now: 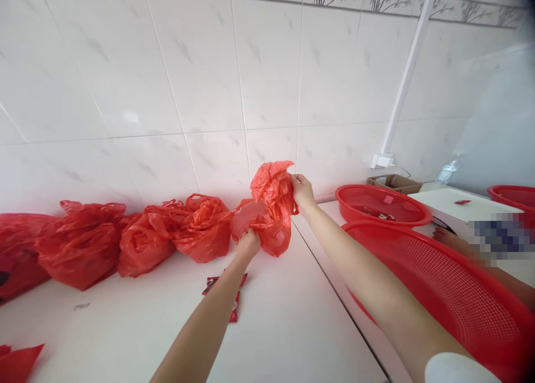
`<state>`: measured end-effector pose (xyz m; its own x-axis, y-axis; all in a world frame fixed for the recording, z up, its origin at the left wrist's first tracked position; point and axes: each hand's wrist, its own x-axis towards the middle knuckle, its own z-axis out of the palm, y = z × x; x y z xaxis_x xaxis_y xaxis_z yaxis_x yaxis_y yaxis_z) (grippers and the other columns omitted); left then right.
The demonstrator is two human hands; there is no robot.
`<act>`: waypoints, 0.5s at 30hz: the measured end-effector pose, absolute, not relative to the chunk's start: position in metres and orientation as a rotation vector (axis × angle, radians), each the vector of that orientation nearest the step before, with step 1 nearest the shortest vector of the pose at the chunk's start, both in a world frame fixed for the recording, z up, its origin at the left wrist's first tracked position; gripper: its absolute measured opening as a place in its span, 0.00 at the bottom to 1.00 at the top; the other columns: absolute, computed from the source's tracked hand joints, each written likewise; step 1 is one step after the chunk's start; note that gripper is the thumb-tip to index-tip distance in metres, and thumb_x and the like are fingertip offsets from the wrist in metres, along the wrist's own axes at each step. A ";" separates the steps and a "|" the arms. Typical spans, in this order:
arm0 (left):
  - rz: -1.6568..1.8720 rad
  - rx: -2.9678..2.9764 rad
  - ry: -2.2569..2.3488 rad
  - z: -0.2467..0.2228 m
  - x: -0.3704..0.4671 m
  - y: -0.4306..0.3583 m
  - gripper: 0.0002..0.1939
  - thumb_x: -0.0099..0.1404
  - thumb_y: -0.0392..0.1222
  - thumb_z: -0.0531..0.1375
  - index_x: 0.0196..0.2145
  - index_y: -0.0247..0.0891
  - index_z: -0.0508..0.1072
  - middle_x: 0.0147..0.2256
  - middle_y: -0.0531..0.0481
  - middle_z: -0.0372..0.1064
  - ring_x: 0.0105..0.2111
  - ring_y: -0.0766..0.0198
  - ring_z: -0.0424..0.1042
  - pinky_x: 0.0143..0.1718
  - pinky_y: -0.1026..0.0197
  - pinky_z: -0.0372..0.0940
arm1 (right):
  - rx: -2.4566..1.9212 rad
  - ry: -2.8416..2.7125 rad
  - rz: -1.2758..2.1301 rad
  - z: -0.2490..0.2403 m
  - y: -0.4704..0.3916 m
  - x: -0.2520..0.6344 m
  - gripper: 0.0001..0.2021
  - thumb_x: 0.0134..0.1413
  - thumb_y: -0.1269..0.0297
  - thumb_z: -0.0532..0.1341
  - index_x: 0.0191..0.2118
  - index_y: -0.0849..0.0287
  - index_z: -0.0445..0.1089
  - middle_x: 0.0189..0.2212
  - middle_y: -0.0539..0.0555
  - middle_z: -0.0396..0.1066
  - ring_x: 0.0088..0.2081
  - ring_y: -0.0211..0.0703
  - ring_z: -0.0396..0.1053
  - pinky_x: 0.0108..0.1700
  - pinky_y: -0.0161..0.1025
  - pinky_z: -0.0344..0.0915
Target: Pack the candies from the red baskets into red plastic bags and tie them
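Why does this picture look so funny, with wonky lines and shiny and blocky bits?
Head view: the lines on the white marbled tile wall lean, probably from a wide lens; a pale glare spot shines at left; the top right corner goes dark; blocky squares hide a patch at right; the crinkly red plastic bag shows its folds clearly.

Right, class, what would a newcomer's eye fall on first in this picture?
Most likely the crumpled red bag at the centre, held up between the left hand and the right hand against pale wall tiles. Next, the row of bulging red bags along the wall to the left, then the big red perforated basket at the right.
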<state>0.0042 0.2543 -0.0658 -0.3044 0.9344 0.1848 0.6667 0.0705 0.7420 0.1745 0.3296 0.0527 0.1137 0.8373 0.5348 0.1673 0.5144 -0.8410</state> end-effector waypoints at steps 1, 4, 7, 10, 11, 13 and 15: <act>1.178 1.569 1.958 -0.059 0.004 0.251 0.20 0.65 0.44 0.58 0.53 0.36 0.66 0.52 0.42 0.64 0.49 0.54 0.68 0.47 0.46 0.66 | -0.957 -1.396 0.617 0.051 0.327 0.175 0.15 0.57 0.52 0.46 0.34 0.56 0.61 0.24 0.51 0.68 0.26 0.41 0.66 0.27 0.35 0.61; 1.408 1.547 1.744 -0.039 0.010 0.230 0.26 0.67 0.46 0.54 0.61 0.43 0.55 0.59 0.40 0.57 0.55 0.55 0.64 0.51 0.51 0.63 | -0.969 -1.420 0.581 0.046 0.317 0.175 0.14 0.57 0.53 0.47 0.33 0.56 0.63 0.25 0.51 0.68 0.28 0.42 0.66 0.30 0.36 0.60; 1.606 1.519 1.411 -0.017 0.020 0.202 0.44 0.62 0.47 0.61 0.66 0.54 0.37 0.65 0.44 0.47 0.58 0.58 0.62 0.50 0.58 0.64 | -0.938 -1.531 0.558 0.041 0.298 0.167 0.11 0.56 0.56 0.51 0.32 0.56 0.65 0.28 0.50 0.70 0.31 0.42 0.67 0.34 0.37 0.60; 1.783 1.213 0.999 0.002 0.021 0.191 0.44 0.53 0.45 0.69 0.62 0.52 0.52 0.59 0.45 0.59 0.52 0.57 0.67 0.45 0.61 0.67 | -0.861 -1.711 0.593 0.039 0.274 0.158 0.07 0.53 0.60 0.55 0.31 0.55 0.68 0.26 0.48 0.71 0.29 0.40 0.67 0.34 0.36 0.59; 1.811 1.093 0.934 0.005 0.018 0.193 0.36 0.53 0.46 0.68 0.57 0.48 0.61 0.53 0.45 0.66 0.46 0.59 0.72 0.40 0.63 0.68 | -0.843 -1.745 0.596 0.040 0.269 0.158 0.07 0.52 0.60 0.56 0.30 0.55 0.68 0.26 0.48 0.71 0.29 0.39 0.66 0.33 0.35 0.59; 1.836 0.930 0.951 0.008 0.005 0.201 0.19 0.56 0.46 0.66 0.45 0.40 0.71 0.37 0.49 0.72 0.30 0.67 0.73 0.28 0.66 0.67 | -0.842 -1.725 0.561 0.047 0.266 0.165 0.08 0.53 0.59 0.56 0.31 0.56 0.68 0.26 0.48 0.70 0.29 0.39 0.65 0.34 0.36 0.59; 1.849 0.854 1.020 0.006 -0.011 0.213 0.12 0.59 0.44 0.64 0.39 0.36 0.71 0.28 0.54 0.68 0.20 0.72 0.66 0.21 0.68 0.62 | -0.879 -1.611 0.494 0.059 0.274 0.182 0.09 0.55 0.58 0.54 0.31 0.56 0.66 0.26 0.49 0.68 0.30 0.40 0.64 0.36 0.37 0.58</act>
